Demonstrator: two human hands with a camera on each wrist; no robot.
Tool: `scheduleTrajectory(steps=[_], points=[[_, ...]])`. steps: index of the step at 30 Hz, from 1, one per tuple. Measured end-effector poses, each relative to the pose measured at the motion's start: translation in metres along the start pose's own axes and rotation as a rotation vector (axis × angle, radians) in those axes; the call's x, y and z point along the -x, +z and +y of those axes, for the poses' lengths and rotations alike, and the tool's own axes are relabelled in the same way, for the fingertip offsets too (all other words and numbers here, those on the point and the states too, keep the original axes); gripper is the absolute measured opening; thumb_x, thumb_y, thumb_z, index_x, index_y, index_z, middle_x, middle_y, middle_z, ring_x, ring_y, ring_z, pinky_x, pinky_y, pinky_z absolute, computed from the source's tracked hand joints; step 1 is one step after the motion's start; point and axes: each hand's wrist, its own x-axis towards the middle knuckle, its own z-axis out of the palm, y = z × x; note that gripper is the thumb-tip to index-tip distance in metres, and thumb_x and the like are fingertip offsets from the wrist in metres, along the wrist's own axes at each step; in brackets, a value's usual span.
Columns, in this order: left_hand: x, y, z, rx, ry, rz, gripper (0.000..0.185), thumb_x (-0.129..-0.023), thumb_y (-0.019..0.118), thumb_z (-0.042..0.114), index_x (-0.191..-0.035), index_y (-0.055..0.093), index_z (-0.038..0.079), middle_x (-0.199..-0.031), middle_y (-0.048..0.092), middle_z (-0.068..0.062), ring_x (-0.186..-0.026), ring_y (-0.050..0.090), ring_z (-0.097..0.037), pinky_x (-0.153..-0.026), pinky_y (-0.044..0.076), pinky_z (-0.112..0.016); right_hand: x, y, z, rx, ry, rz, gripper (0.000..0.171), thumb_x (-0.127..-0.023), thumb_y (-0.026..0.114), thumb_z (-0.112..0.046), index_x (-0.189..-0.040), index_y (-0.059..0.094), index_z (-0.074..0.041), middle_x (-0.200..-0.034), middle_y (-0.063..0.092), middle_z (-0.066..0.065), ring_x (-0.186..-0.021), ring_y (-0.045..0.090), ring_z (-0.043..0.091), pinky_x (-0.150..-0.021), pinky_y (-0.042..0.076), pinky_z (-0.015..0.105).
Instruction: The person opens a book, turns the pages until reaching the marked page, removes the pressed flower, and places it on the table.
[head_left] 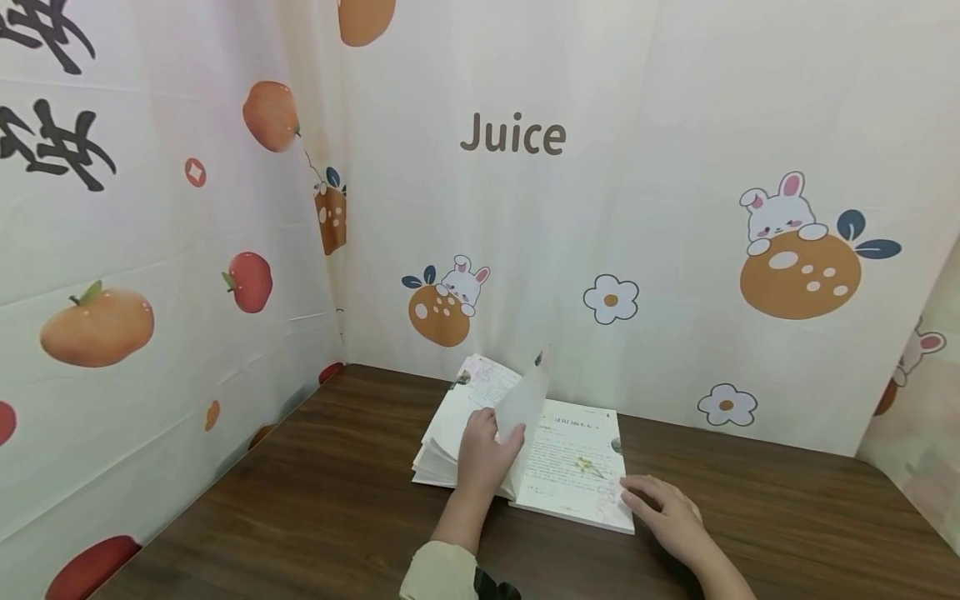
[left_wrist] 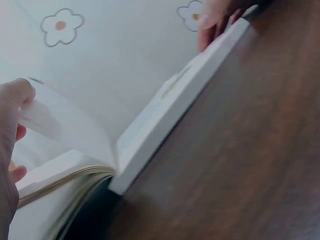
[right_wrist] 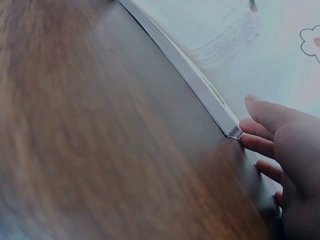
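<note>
An open book (head_left: 564,475) with printed text and small coloured pictures lies on the dark wooden table. Between the thumb and fingers of my left hand (head_left: 483,457) is a single page (head_left: 527,398), raised nearly upright above the middle of the book. In the left wrist view that page (left_wrist: 70,120) curves up from the spine. My right hand (head_left: 671,515) is at the book's right edge, fingers loosely bent. The right wrist view has its fingertips touching the corner of the page block (right_wrist: 185,75), without gripping it.
The brown table (head_left: 300,500) extends to both sides of the book. Just behind it hangs a pale curtain (head_left: 675,125) printed with oranges, rabbits and flowers. A second printed curtain (head_left: 172,333) borders the table on the left.
</note>
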Motion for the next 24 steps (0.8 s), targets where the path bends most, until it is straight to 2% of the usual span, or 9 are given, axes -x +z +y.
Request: scheduleTrajectory(steps=[6,8,10,12,18,21,24], points=[[-0.008,-0.011,-0.011,0.032,-0.011,0.115,0.023,-0.075,0.072,0.020,-0.082,0.069,-0.002,-0.085,0.061,-0.005,-0.082,0.054,-0.022,-0.070,0.048,-0.035,0.001,-0.001,0.000,0.003,-0.005,0.001,0.044,-0.090,0.054,-0.045,-0.120,0.061,-0.014,-0.132,0.050,0.016,-0.125,0.034,0.042,-0.092,0.016,0.064],[-0.009,-0.017,-0.017,0.041,-0.051,0.128,0.021,-0.075,0.071,0.019,-0.080,0.069,-0.001,-0.085,0.061,-0.006,-0.083,0.054,-0.023,-0.070,0.047,-0.037,0.001,0.000,0.000,0.004,-0.008,0.002,0.044,-0.090,0.054,-0.045,-0.120,0.061,-0.014,-0.132,0.049,0.017,-0.125,0.034,0.042,-0.093,0.016,0.064],[-0.011,-0.025,-0.023,0.051,-0.121,0.114,0.022,-0.076,0.070,0.020,-0.081,0.069,-0.001,-0.088,0.060,-0.008,-0.087,0.053,-0.026,-0.073,0.046,-0.040,0.001,0.000,0.000,0.005,-0.010,0.002,0.043,-0.090,0.054,-0.045,-0.120,0.061,-0.014,-0.132,0.049,0.017,-0.125,0.034,0.042,-0.093,0.016,0.064],[-0.013,-0.035,-0.031,0.038,-0.217,0.055,0.026,-0.078,0.068,0.022,-0.087,0.069,-0.002,-0.093,0.059,-0.010,-0.094,0.051,-0.029,-0.079,0.043,-0.043,0.001,0.000,0.001,0.008,-0.014,0.005,0.043,-0.090,0.054,-0.044,-0.120,0.061,-0.014,-0.132,0.050,0.017,-0.125,0.035,0.042,-0.092,0.016,0.064],[-0.014,-0.060,-0.058,-0.063,-0.489,-0.242,0.044,-0.083,0.061,0.027,-0.113,0.061,-0.005,-0.116,0.052,-0.018,-0.114,0.038,-0.036,-0.093,0.031,-0.053,0.000,0.001,0.001,0.010,-0.021,0.014,0.041,-0.090,0.055,-0.043,-0.119,0.062,-0.014,-0.130,0.051,0.016,-0.124,0.036,0.041,-0.092,0.017,0.064],[-0.012,-0.067,-0.067,-0.098,-0.578,-0.350,0.045,-0.083,0.061,0.027,-0.118,0.060,-0.002,-0.120,0.048,-0.020,-0.113,0.036,-0.037,-0.092,0.032,-0.053,0.000,0.000,0.001,0.007,-0.020,0.012,0.041,-0.089,0.056,-0.042,-0.119,0.062,-0.014,-0.130,0.051,0.016,-0.124,0.036,0.041,-0.092,0.017,0.064],[-0.011,-0.070,-0.071,-0.139,-0.625,-0.422,0.041,-0.082,0.062,0.025,-0.116,0.062,0.000,-0.119,0.046,-0.023,-0.108,0.039,-0.038,-0.087,0.037,-0.051,0.000,0.000,0.001,0.005,-0.024,0.012,0.040,-0.088,0.058,-0.041,-0.118,0.062,-0.014,-0.130,0.051,0.016,-0.124,0.036,0.042,-0.092,0.018,0.064]])
